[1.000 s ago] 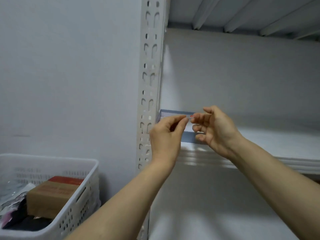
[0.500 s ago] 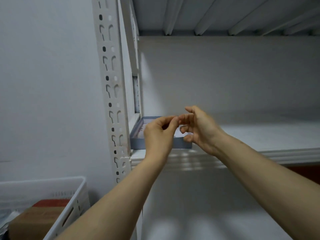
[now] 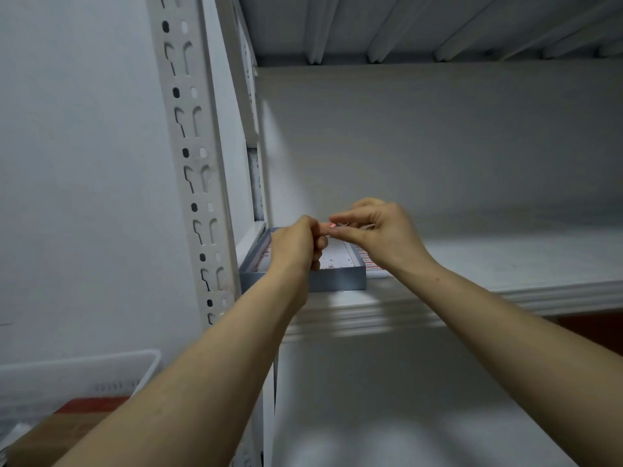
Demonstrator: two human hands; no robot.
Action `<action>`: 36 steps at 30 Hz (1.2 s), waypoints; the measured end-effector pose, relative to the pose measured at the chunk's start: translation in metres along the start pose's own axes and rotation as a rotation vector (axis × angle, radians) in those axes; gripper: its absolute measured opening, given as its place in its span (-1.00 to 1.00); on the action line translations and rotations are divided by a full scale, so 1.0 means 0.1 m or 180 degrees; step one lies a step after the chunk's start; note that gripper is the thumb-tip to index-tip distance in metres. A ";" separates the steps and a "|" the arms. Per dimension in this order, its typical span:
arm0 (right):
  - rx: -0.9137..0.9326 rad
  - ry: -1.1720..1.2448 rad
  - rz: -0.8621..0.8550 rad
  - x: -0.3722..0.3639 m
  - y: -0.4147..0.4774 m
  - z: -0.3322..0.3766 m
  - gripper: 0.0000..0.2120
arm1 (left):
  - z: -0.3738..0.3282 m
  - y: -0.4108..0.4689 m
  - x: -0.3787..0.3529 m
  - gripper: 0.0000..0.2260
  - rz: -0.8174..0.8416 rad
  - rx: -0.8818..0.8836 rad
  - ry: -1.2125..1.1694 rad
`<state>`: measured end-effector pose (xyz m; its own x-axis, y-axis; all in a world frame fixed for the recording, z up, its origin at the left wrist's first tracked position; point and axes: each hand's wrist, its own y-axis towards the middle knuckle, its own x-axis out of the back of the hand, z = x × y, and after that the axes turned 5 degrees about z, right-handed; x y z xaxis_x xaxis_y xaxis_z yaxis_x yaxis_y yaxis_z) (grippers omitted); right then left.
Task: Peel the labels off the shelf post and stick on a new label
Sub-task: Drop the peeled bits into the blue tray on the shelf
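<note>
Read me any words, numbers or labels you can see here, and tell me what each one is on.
No text is legible.
Red marks on the small label, pinched between left hand and right hand: too small to read.
Red print on the label sheet beside the blue tray: blurred.

The shelf post (image 3: 199, 183) is off-white, patterned down its face with paired dark hooked slots and small round holes, some dark, some pale. The tiny label (image 3: 332, 225) is red and white. At the shelf's left front corner, the shallow box (image 3: 340, 284) is blue-grey outside and white inside, flecked with dark reddish specks. Just beside it lies a sheet (image 3: 368, 262), white with rows of red marks. The shelf (image 3: 505, 264) is white and the wall (image 3: 84, 197) pale grey. The basket (image 3: 101, 369) is white; the carton (image 3: 60, 433) is brown, topped red.
</note>
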<state>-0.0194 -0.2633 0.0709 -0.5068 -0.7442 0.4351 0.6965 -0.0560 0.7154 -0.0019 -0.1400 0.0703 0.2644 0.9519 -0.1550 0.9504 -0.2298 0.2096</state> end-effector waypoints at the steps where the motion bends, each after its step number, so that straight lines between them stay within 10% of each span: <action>1: 0.0041 -0.0060 -0.0037 -0.01 0.01 0.00 -0.79 | -0.01 0.01 0.00 -0.77 -0.0007 0.0006 -0.0012; 10: 0.0985 -0.1613 -0.0365 -0.11 0.02 0.03 -0.81 | -0.02 0.09 0.06 -0.78 -0.0056 0.0007 0.0060; 36: -0.0599 -0.2159 0.1071 -0.20 0.26 -0.12 -0.73 | 0.00 0.22 0.12 -0.83 -0.0302 0.0163 0.0661</action>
<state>0.0151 -0.2577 0.0738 -0.4108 -0.1749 0.8948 0.9115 -0.0565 0.4074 0.0218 -0.1334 0.0730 0.1390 0.9898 0.0313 0.9778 -0.1422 0.1536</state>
